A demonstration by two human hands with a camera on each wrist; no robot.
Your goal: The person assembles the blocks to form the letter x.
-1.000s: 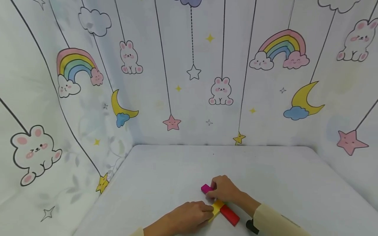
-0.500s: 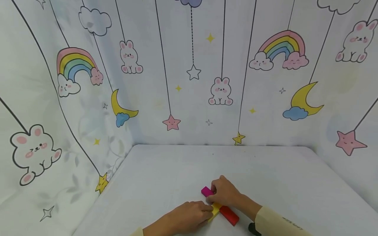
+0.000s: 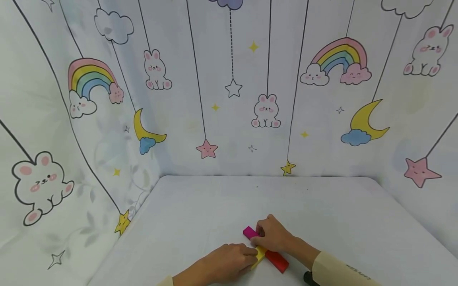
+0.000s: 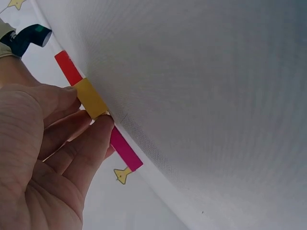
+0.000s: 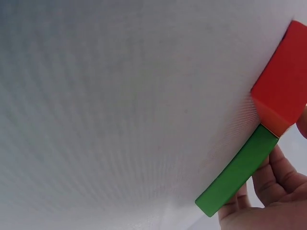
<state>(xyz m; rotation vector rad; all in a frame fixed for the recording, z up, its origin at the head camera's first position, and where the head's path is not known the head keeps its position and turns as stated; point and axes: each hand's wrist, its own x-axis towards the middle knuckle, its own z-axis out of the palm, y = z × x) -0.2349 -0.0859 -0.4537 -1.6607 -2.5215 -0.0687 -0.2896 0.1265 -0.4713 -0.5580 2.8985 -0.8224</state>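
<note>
In the head view my left hand pinches a yellow block between thumb and fingers. My right hand grips the near part of a magenta block, close against the yellow one. A red block lies on the other side, its end touching the yellow block. The left wrist view shows my left hand on the yellow block, the red block and magenta block sticking out either side. A green strip meets the red block in the right wrist view, with fingers behind it.
The blocks rest near the front of a white table. A white curtain printed with rabbits, rainbows and stars stands around it. A dark wrist device sits on the right wrist.
My right hand has shifted slightly toward me, bringing the magenta block closer in against the yellow block. The left hand stays nearly still on the yellow block.
</note>
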